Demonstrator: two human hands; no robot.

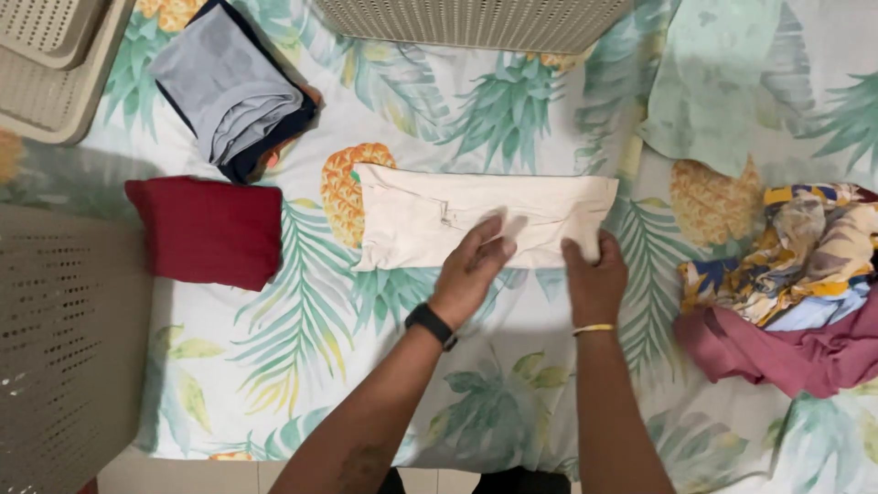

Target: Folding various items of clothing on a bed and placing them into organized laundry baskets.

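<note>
Both hands press flat on a cream folded garment (pixel 476 220) spread across the pineapple-print bedsheet (pixel 302 329). Fingers of the left hand (pixel 476 265) are stretched out and lie open on the lower middle of the cloth, clasping nothing; a black wristband (pixel 431 325) circles that wrist. To its right, the right hand (pixel 594 279) rests on the garment's lower right corner, its fingertips curled over the edge, though whether they pinch the fabric cannot be told; a thin yellow bangle (pixel 594 328) sits at that wrist. The garment lies as a long rectangle running left to right, reaching away from the hands toward the far side of the bed, its left end overlapping a printed pineapple. Left of it, well apart, lies a folded dark red cloth (pixel 206 230), and beyond that a folded grey and navy piece (pixel 229 87). At the right edge sits a loose heap of patterned and maroon clothes (pixel 796 293). Perforated beige baskets (pixel 55 348) stand at the left and top.
</note>
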